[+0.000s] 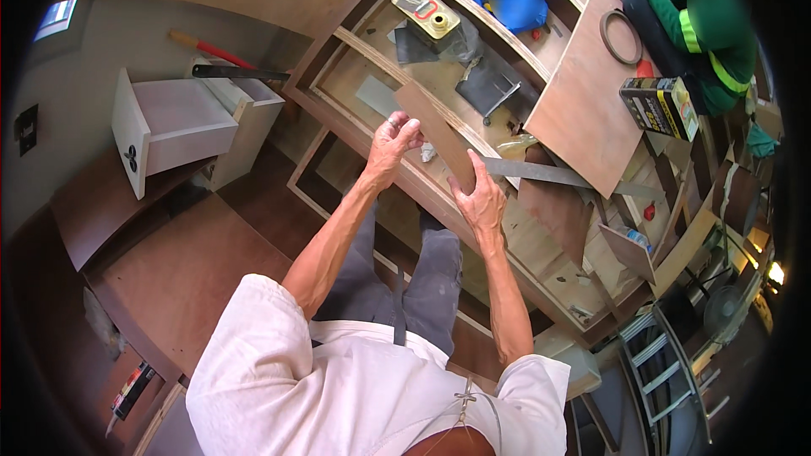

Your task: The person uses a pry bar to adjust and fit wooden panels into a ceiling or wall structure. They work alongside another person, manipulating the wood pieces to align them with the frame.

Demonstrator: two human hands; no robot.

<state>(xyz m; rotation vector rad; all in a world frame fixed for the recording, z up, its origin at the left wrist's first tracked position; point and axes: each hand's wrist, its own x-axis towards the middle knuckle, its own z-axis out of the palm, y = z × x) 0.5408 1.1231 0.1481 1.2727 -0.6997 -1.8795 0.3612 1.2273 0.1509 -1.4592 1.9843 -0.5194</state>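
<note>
My right hand (481, 203) is closed around the near end of a thin brown wooden strip (435, 131), which slants up and to the left over the cabinet frame. My left hand (390, 150) is beside the strip's left edge, thumb and fingers curled together. Whether something small is pinched there I cannot make out. A long flat grey metal strip (541, 171) lies to the right of my right hand, its left end close to the fingers. Under both hands lies the wooden cabinet frame (422, 186), with plywood-edged dividers.
A yellowish metal can (427, 10) stands inside the frame. A plywood sheet (583, 93) leans across it, with a dark can (655, 105) beside a co-worker in a green top (722, 25). White drawers (182, 131) and a red-handled tool (211, 48) are left; a ladder (663, 367) is lower right.
</note>
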